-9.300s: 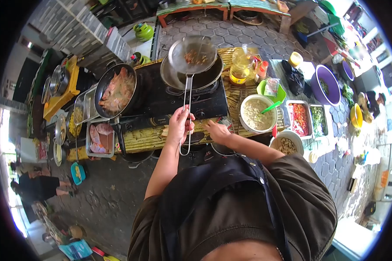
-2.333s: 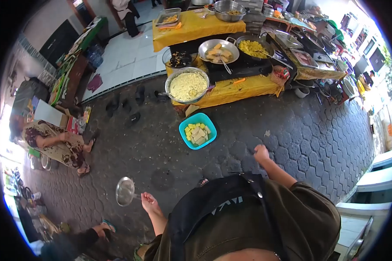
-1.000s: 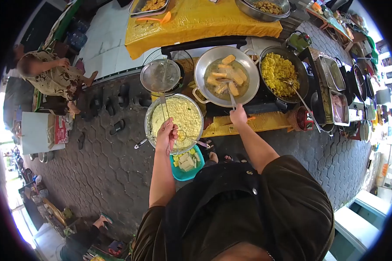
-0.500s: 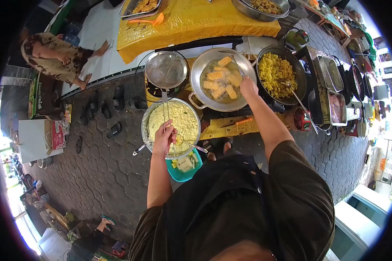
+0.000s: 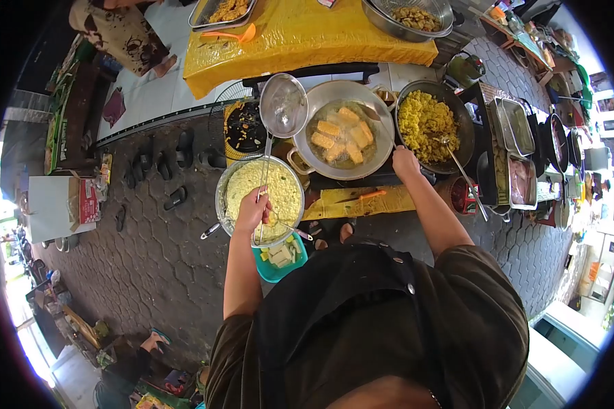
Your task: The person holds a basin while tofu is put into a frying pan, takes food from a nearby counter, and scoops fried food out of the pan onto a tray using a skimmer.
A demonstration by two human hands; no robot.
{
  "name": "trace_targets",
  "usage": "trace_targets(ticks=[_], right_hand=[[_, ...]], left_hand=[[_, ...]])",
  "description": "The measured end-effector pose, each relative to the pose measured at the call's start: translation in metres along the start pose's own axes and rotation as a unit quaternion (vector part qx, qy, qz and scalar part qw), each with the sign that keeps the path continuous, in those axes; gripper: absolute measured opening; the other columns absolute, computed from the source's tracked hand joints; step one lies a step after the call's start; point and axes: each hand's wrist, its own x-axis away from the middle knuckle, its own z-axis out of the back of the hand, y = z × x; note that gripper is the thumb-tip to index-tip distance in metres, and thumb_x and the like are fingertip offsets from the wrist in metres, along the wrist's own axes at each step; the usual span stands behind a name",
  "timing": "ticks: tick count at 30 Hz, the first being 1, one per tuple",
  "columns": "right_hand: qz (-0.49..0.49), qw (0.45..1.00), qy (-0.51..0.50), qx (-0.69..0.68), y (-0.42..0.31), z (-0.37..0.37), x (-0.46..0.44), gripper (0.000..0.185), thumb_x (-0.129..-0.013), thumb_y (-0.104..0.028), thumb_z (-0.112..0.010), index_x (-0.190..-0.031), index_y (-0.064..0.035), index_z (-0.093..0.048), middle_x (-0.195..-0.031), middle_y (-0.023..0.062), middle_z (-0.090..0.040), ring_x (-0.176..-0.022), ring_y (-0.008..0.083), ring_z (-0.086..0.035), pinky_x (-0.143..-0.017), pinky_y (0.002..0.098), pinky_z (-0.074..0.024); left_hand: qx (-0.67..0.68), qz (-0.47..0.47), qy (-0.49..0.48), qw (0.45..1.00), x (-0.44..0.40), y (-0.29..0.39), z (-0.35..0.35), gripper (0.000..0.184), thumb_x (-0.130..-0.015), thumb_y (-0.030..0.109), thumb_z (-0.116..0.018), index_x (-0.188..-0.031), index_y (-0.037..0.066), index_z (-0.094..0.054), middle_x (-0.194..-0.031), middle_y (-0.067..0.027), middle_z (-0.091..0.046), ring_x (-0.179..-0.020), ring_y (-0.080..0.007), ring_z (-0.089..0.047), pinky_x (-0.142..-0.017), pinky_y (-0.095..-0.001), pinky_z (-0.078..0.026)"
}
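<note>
My left hand [image 5: 254,208] is closed around the long handle of a round strainer [image 5: 284,105], over a metal bowl of pale yellow batter [image 5: 262,187]. The strainer's basket hangs over the left rim of a wide frying wok [image 5: 305,129]. Golden rectangular fritters [image 5: 327,140] lie in the bubbling oil. My right hand [image 5: 406,163] grips the handle of a spatula [image 5: 374,114], its blade over the wok's right side. Below the bowl, a turquoise basin [image 5: 274,273] holds pale cut blocks.
A dark pan of yellow food [image 5: 430,123] with a ladle stands right of the wok. An orange-handled knife [image 5: 365,196] lies on the yellow ledge. Metal trays [image 5: 515,126] stand farther right. A yellow-covered table [image 5: 300,48] lies ahead; another person [image 5: 119,34] is at upper left.
The strainer has shifted right, from over the black burner to the wok's edge. My right hand has moved down and right with the spatula. The person at upper left has moved farther away.
</note>
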Motion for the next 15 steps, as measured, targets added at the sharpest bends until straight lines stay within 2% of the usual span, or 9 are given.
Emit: trace_targets(ticks=[2,6,7,8,9,10,12,13,15], right_hand=[[0.024,0.996,0.059,0.056,0.019,-0.012,-0.020,0.027,-0.085,-0.012,-0.045,-0.100,0.0042,-0.060,-0.093,0.0210,-0.062,-0.089,0.0322,-0.060,-0.076,0.0415,-0.0484],[0.070,0.988,0.024,0.133,0.061,-0.050,-0.078,0.027,-0.089,-0.015,-0.041,-0.097,0.0015,-0.061,-0.104,0.0226,-0.061,-0.087,0.0326,-0.062,-0.071,0.0402,-0.0505],[0.026,0.992,-0.095,0.084,0.062,-0.051,-0.082,0.025,-0.088,-0.014,-0.043,-0.089,0.0013,-0.063,-0.091,0.0192,-0.064,-0.075,0.0298,-0.063,-0.063,0.0394,-0.0503],[-0.018,0.976,-0.212,0.033,0.064,-0.053,-0.085,0.024,-0.087,-0.012,-0.045,-0.082,0.0010,-0.064,-0.079,0.0159,-0.067,-0.064,0.0270,-0.064,-0.055,0.0385,-0.0500],[0.150,0.942,-0.239,0.182,0.060,-0.027,-0.060,0.026,-0.086,-0.010,-0.047,-0.070,0.0041,-0.061,-0.060,0.0087,-0.064,-0.047,0.0212,-0.059,-0.044,0.0373,-0.0460],[0.151,0.941,-0.239,0.183,0.067,-0.038,-0.058,0.026,-0.086,-0.010,-0.047,-0.070,0.0041,-0.061,-0.060,0.0087,-0.064,-0.047,0.0212,-0.059,-0.044,0.0373,-0.0460],[-0.023,0.943,-0.281,-0.180,0.090,-0.074,-0.070,0.026,-0.088,-0.009,-0.045,-0.073,0.0069,-0.059,-0.065,0.0117,-0.063,-0.042,0.0187,-0.053,-0.039,0.0352,-0.0400],[-0.021,0.942,-0.282,-0.178,0.081,-0.064,-0.053,0.026,-0.088,-0.009,-0.045,-0.073,0.0069,-0.059,-0.065,0.0117,-0.063,-0.042,0.0187,-0.053,-0.039,0.0352,-0.0400],[-0.153,0.871,-0.259,-0.387,0.040,-0.030,-0.006,0.027,-0.090,-0.010,-0.042,-0.078,0.0085,-0.057,-0.070,0.0141,-0.062,-0.037,0.0161,-0.042,-0.036,0.0325,-0.0322]], left_hand=[[-0.087,-0.008,-0.001,0.996,-0.009,0.002,-0.001,0.038,-0.091,0.013,-0.047,-0.126,0.000,-0.044,-0.066,-0.0057,-0.054,-0.043,-0.0100,-0.048,-0.038,-0.0250,-0.041],[-0.166,-0.007,0.014,0.986,-0.029,0.007,-0.009,0.037,-0.091,0.015,-0.047,-0.127,0.007,-0.047,-0.064,-0.0046,-0.052,-0.045,-0.0096,-0.048,-0.038,-0.0258,-0.041],[-0.217,-0.009,0.026,0.976,-0.028,0.013,-0.013,0.033,-0.090,0.016,-0.048,-0.121,0.007,-0.051,-0.069,-0.0105,-0.058,-0.054,-0.0199,-0.056,-0.047,-0.0326,-0.047],[-0.216,-0.008,0.028,0.976,-0.036,0.006,-0.013,0.033,-0.090,0.016,-0.048,-0.121,0.007,-0.051,-0.069,-0.0105,-0.058,-0.054,-0.0199,-0.056,-0.047,-0.0326,-0.047],[-0.284,-0.080,0.032,0.955,-0.050,-0.012,-0.010,0.032,-0.090,0.017,-0.048,-0.119,0.007,-0.052,-0.067,-0.0087,-0.056,-0.050,-0.0167,-0.054,-0.044,-0.0310,-0.045],[-0.349,-0.151,0.036,0.924,-0.060,-0.027,-0.010,0.030,-0.090,0.018,-0.048,-0.117,0.007,-0.053,-0.064,-0.0070,-0.054,-0.047,-0.0136,-0.051,-0.040,-0.0294,-0.043],[-0.375,-0.188,0.055,0.906,-0.067,-0.043,-0.019,0.028,-0.089,0.018,-0.048,-0.115,0.007,-0.054,-0.064,-0.0075,-0.054,-0.047,-0.0146,-0.051,-0.041,-0.0302,-0.043],[-0.401,-0.225,0.071,0.885,-0.068,-0.051,-0.024,0.027,-0.089,0.018,-0.049,-0.112,0.007,-0.055,-0.063,-0.0080,-0.054,-0.046,-0.0156,-0.051,-0.041,-0.0310,-0.043],[-0.378,-0.200,0.070,0.901,-0.074,-0.066,-0.035,0.027,-0.089,0.019,-0.048,-0.112,0.006,-0.055,-0.063,-0.0083,-0.054,-0.046,-0.0162,-0.051,-0.041,-0.0312,-0.043]])
